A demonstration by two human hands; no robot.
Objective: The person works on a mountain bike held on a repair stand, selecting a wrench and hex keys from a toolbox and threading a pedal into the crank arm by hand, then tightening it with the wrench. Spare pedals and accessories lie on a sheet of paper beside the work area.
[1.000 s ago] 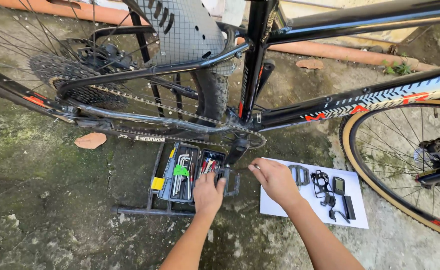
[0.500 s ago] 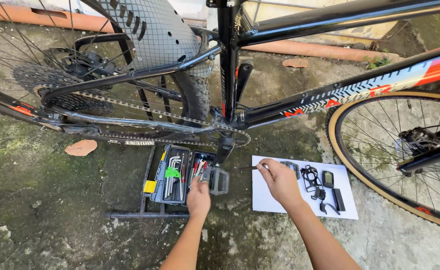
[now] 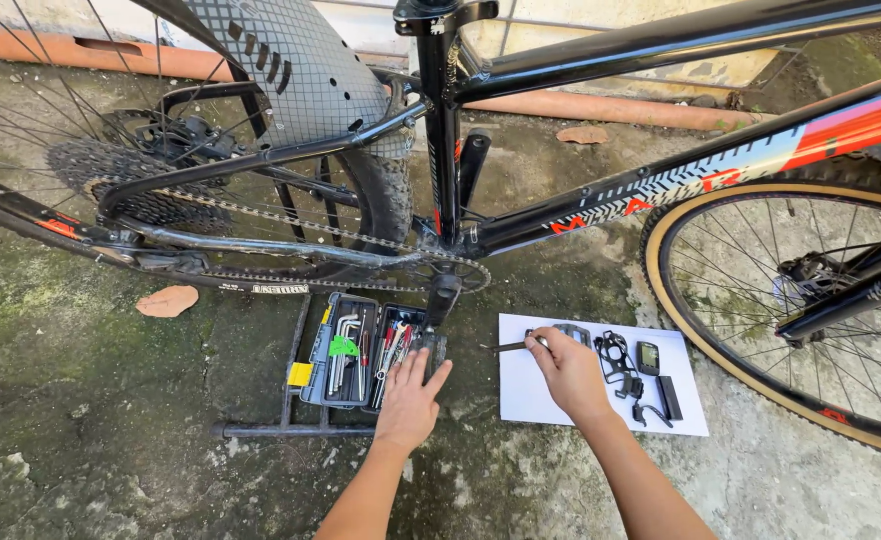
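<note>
Since the earlier frame, both hands had slid rightward. Low in centre frame, the left hand (image 3: pixel 411 400) lay flat, fingers spread, on the open tool case (image 3: pixel 353 350). The right hand (image 3: pixel 568 372) had its fingers clamped on a thin metal tool (image 3: pixel 506 347), lying horizontally and pointing left, above the white sheet (image 3: pixel 531 400). Beyond stood the glossy black bicycle frame (image 3: pixel 661 45).

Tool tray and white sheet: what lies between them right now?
In the head view, the left hand rests at the tool tray's right edge; beyond it only bare concrete ground reaches the white sheet.
</note>
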